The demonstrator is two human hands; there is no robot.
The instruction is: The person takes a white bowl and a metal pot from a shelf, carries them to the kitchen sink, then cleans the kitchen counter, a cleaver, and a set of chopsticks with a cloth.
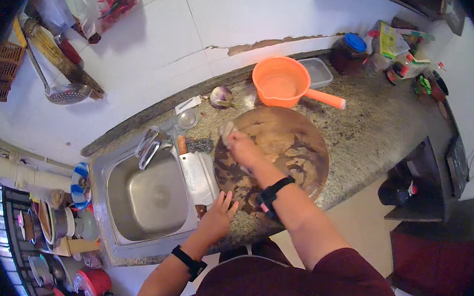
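A round wooden chopping board (300,149), patched with wet, dark areas, lies on the stone counter. My right hand (243,148) is over its far left part, closed around a pale, blurred cloth or sponge (228,131). With fingers spread, my left hand (218,218) rests at the board's near left edge and holds nothing. Between board and sink lies a cleaver (200,176), its wooden handle pointing away from me. Close to my left fingertips is a second, dark brown handle (200,210); its blade cannot be told apart.
Left of the board is a steel sink (158,196) with a faucet (150,146). Behind the board stand an orange dipper (281,82), a purple-and-white round eggplant (221,97) and a clear plastic container (317,72). A blue-lidded jar (351,54) stands at the back right.
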